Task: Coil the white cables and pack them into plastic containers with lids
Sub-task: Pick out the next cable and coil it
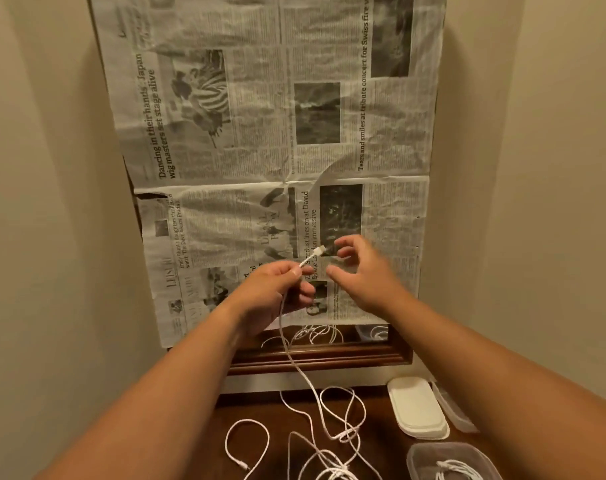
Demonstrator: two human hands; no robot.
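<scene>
White cable point(296, 365) hangs from my left hand point(277, 289), which pinches it between thumb and forefinger just below the connector point(318, 251); the plug end points toward 1 o'clock. My right hand point(363, 271), at 3 o'clock of the left, is blurred, its fingers loosely spread and holding nothing, fingertips close to the plug. From the pinch the cable drops toward 6 o'clock onto the table point(256, 408), joining loose cables point(343, 420) tangled there. At 4 o'clock of the tangle sit stacked white lids point(417, 407) and a clear container point(414, 459) with a coiled cable point(454, 467) inside. Newspaper point(260, 133) covers the wall at 12 o'clock.
</scene>
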